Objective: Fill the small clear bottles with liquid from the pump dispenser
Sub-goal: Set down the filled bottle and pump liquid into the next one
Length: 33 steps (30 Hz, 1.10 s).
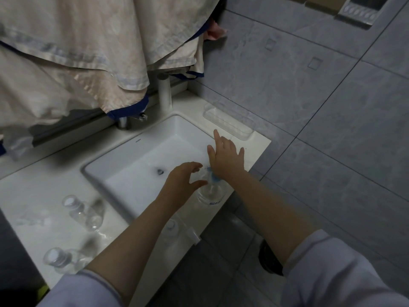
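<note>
Pump dispenser: desk edge, right of sink. Right hand pressing pump, fingers spread; left hand cupped beside, grip unclear. Two small bottles capped, seemingly unfilled; filling barely begun.

Two bare forearms; pale lavender-grey sleeves pushed up near the elbows; cuffs edged with a thin seam

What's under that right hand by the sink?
Under the right hand sits a clear pump dispenser on the sink's counter edge; its blue pump top peeks out. The palm hides the pump head, so contact can't be confirmed.
</note>
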Tool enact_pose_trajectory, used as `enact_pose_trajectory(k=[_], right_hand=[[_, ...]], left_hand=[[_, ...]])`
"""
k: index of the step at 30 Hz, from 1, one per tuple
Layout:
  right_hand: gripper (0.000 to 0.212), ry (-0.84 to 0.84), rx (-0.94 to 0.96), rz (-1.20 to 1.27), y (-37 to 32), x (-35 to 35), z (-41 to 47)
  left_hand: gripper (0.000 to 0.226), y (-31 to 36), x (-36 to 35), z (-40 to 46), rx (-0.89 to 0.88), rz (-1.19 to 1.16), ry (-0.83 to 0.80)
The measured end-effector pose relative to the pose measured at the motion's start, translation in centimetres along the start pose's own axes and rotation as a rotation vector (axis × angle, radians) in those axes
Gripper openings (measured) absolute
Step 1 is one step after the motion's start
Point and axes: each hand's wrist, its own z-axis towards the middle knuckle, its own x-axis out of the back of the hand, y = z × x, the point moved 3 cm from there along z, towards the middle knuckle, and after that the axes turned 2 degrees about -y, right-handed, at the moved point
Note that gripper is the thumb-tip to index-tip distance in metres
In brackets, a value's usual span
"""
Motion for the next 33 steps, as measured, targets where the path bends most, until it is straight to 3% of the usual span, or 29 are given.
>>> enact_pose_trajectory(k=[11, 16, 33], right_hand=[[0.055, -0.097, -0.038, 0.029, -0.1, -0.6, -0.5], [0.057, -0.013, -0.005, 0.013, 0.0, 0.0, 0.2], [0.057, -0.024, -0.014, 0.025, 0.0, -0.2, 0.0]], left_hand=[[0.051, -0.2, 0.0, -0.1, -0.007, -0.006, -0.013], [0.052, 0.2, 0.2, 0.0, -0.011, -0.019, -0.020], [0.053, 0.5, 0.5, -0.2, -0.022, -0.022, -0.028]])
